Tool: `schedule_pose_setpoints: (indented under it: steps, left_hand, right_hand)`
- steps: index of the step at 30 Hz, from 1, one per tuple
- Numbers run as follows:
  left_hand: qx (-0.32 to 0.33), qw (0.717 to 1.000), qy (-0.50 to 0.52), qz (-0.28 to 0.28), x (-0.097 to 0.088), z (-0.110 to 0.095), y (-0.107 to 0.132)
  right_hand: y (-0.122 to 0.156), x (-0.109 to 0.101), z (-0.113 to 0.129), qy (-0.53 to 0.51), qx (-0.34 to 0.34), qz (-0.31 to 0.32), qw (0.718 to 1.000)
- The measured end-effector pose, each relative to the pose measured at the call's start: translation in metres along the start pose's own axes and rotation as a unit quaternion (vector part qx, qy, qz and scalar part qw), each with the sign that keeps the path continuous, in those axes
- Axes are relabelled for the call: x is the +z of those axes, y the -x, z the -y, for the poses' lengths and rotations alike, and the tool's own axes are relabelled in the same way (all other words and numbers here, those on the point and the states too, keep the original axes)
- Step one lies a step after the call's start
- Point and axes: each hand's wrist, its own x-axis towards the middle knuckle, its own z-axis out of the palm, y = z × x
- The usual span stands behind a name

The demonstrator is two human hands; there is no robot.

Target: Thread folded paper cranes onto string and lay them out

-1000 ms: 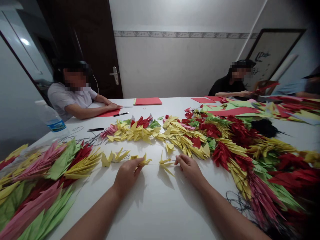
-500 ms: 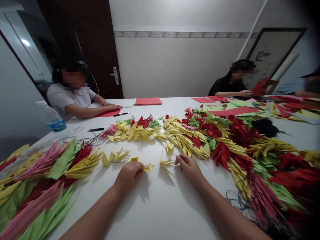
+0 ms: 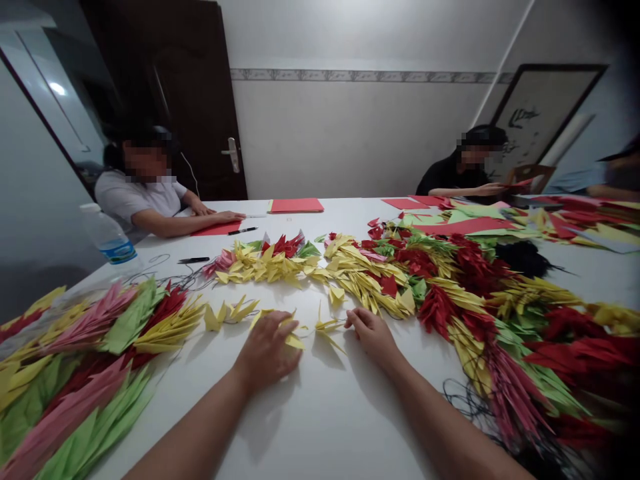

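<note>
Left hand [image 3: 267,352] over half-hidden yellow origami [image 3: 295,341]

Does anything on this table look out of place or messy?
A loose black thread lies snarled on the white table beside the right forearm; it looks odd because it sprawls untidily, unlike the rows of folded paper shapes.

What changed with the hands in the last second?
The left hand moved right and flattened out over the yellow folded paper it had been pinching. The right hand edged slightly left, next to a yellow paper crane. The heaps of folded paper pieces stayed as they were.
</note>
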Motion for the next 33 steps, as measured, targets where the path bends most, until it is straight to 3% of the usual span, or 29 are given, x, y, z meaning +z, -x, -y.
schedule_pose_setpoints:
  steps: [4,9,12,15,21,26,33]
  left_hand:
    - [0.066,0.998,-0.024,0.004,0.006,-0.027,-0.006]
    - [-0.092,0.986,-0.141,-0.004,0.041,-0.050,-0.016]
    - [-0.149,0.979,-0.132,0.046,0.054,-0.056,-0.024]
    - [-0.173,0.976,-0.077,0.106,0.053,-0.057,-0.030]
    - [-0.162,0.976,-0.029,0.140,0.043,-0.053,-0.033]
    - [-0.135,0.982,-0.014,0.133,0.041,-0.048,-0.031]
    - [-0.150,0.983,0.053,0.093,0.043,-0.042,-0.028]
  right_hand:
    - [-0.003,0.002,-0.004,-0.009,-0.012,-0.001,1.000]
    - [-0.005,0.003,-0.009,-0.007,-0.023,0.002,1.000]
    - [-0.005,0.003,-0.010,-0.009,-0.032,0.002,0.999]
    - [-0.004,0.003,-0.008,-0.004,-0.032,0.002,0.999]
    - [-0.004,0.003,-0.006,-0.004,-0.029,0.004,1.000]
    - [-0.003,0.003,-0.006,0.004,-0.027,0.009,1.000]
    - [-0.003,0.002,-0.008,0.017,-0.032,0.012,0.999]
